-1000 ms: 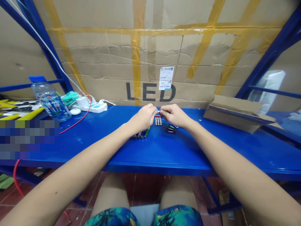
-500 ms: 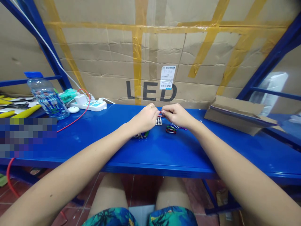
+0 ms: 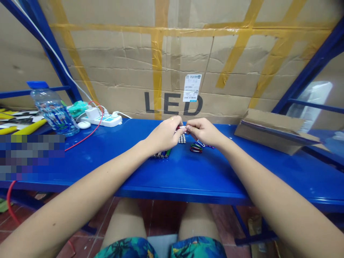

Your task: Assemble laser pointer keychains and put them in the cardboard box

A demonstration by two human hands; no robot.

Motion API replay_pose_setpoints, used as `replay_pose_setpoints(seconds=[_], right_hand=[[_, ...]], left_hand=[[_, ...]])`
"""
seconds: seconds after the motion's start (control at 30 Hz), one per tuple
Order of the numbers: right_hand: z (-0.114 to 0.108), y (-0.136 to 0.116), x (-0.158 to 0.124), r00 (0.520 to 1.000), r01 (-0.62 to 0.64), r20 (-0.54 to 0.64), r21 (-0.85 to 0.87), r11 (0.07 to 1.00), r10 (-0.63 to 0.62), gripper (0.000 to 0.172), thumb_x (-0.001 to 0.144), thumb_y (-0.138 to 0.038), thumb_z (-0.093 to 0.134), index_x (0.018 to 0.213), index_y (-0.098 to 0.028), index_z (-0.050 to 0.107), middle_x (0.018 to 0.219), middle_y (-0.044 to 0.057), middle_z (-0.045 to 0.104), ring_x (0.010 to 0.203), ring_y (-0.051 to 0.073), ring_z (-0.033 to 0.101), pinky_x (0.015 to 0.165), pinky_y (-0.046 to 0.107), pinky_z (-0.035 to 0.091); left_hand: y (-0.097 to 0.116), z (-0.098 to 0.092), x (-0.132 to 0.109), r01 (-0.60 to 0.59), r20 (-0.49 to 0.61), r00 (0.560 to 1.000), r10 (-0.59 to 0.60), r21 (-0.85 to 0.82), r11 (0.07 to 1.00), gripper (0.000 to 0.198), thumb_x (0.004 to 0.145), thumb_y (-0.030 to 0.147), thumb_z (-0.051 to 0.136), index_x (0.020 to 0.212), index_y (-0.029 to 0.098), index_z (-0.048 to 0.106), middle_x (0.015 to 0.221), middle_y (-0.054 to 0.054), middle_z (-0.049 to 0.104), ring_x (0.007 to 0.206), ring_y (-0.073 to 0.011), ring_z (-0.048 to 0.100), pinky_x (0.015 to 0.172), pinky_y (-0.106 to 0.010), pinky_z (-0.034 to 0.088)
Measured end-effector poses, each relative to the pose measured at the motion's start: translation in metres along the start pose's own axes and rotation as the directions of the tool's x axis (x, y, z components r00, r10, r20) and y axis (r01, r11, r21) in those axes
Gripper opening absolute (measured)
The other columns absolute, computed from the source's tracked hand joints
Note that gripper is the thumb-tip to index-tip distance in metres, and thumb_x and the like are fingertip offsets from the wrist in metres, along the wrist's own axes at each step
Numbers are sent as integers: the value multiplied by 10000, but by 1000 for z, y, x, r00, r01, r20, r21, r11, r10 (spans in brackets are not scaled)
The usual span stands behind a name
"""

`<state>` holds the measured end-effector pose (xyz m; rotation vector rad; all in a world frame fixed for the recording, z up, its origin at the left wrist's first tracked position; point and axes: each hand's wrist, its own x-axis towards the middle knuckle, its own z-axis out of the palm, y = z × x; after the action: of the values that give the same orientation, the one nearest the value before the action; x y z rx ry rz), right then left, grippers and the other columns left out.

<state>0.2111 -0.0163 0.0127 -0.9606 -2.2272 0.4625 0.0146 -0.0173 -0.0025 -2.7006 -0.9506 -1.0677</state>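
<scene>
My left hand (image 3: 164, 135) and my right hand (image 3: 203, 130) meet above the blue bench (image 3: 188, 172), both pinched on a small red and silver piece (image 3: 181, 127) held between them. Under the hands lies a block of small silver button cells (image 3: 182, 139). Several thin pen-like tubes (image 3: 162, 154) lie beneath my left wrist. A few coloured clips (image 3: 195, 147) sit just below my right hand.
A water bottle (image 3: 53, 113), a white power strip (image 3: 103, 120) with a red wire (image 3: 86, 136) and a teal object stand at the left. A flat cardboard box (image 3: 274, 130) lies at the right. A large cardboard sheet marked LED (image 3: 172, 64) backs the bench.
Both hands have lifted slightly off the bench with the small piece between them. The view has shifted a little.
</scene>
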Motion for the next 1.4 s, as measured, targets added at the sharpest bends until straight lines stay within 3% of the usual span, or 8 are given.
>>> replay_pose_setpoints(seconds=[0.13, 0.27, 0.5, 0.63, 0.77, 1.0, 1.23, 1.4], right_hand=[[1, 1, 0, 992, 101, -53, -177, 979, -112, 249, 887, -227, 465, 642, -183, 474, 566, -21, 437, 574, 118, 366, 586, 275, 277], [3, 3, 0, 987, 146, -37, -237, 961, -159, 220, 870, -180, 457, 651, -184, 466, 579, -20, 437, 571, 116, 353, 583, 282, 255], [5, 1, 0, 996, -56, 76, 135, 989, 46, 293, 919, -311, 437, 648, -202, 453, 488, -27, 443, 481, 125, 404, 532, 274, 287], [1, -1, 1, 1000, 11, -3, -15, 1000, -11, 289, 890, -268, 472, 612, -197, 437, 515, -28, 428, 535, 121, 381, 562, 274, 273], [1, -2, 1, 997, 66, -39, -172, 983, -74, 272, 860, -208, 475, 594, -193, 422, 529, -31, 405, 566, 117, 356, 578, 281, 245], [2, 2, 0, 990, -110, 98, 112, 988, 99, 290, 868, -298, 489, 598, -196, 460, 474, -32, 434, 465, 115, 395, 513, 272, 274], [1, 0, 0, 997, -59, 55, 211, 976, 49, 293, 875, -347, 516, 625, -196, 485, 454, -38, 441, 435, 115, 408, 497, 267, 292], [1, -2, 0, 999, 8, -36, 22, 1000, -7, 309, 882, -289, 494, 590, -196, 452, 484, -34, 418, 499, 111, 374, 534, 272, 271]], left_hand=[[1, 0, 4, 57, 53, 997, -61, 61, 996, 285, 1015, 223, 369, 916, 132, 620, 923, -109, 665, 897, -225, 629, 840, -388, 500], [-3, 1, 2, 69, 53, 996, -73, 75, 995, 229, 990, 235, 445, 912, 145, 640, 909, -92, 690, 880, -220, 643, 812, -367, 497], [-2, 1, -3, -73, -8, 997, 74, 71, 995, 115, 950, 193, 465, 967, 159, 574, 922, -80, 637, 856, -209, 617, 743, -335, 492], [1, 1, 0, -26, -18, 999, 27, 45, 999, 181, 978, 239, 444, 1007, 141, 594, 1000, -109, 634, 949, -222, 615, 860, -378, 506], [-1, 3, 2, 15, 58, 998, -20, 95, 995, 281, 1011, 213, 369, 922, 132, 623, 918, -106, 659, 891, -223, 635, 832, -379, 506], [-4, 4, -4, -67, 51, 997, 60, 147, 987, 178, 985, 218, 446, 983, 143, 607, 951, -105, 695, 871, -240, 664, 760, -359, 499], [-3, 2, -4, -112, -40, 993, 115, 65, 992, 88, 961, 184, 470, 949, 162, 554, 921, -84, 645, 844, -199, 625, 748, -323, 501], [1, 0, 0, -68, -42, 997, 70, 57, 996, 220, 1006, 225, 402, 968, 130, 597, 1002, -126, 634, 957, -221, 619, 892, -384, 504]])
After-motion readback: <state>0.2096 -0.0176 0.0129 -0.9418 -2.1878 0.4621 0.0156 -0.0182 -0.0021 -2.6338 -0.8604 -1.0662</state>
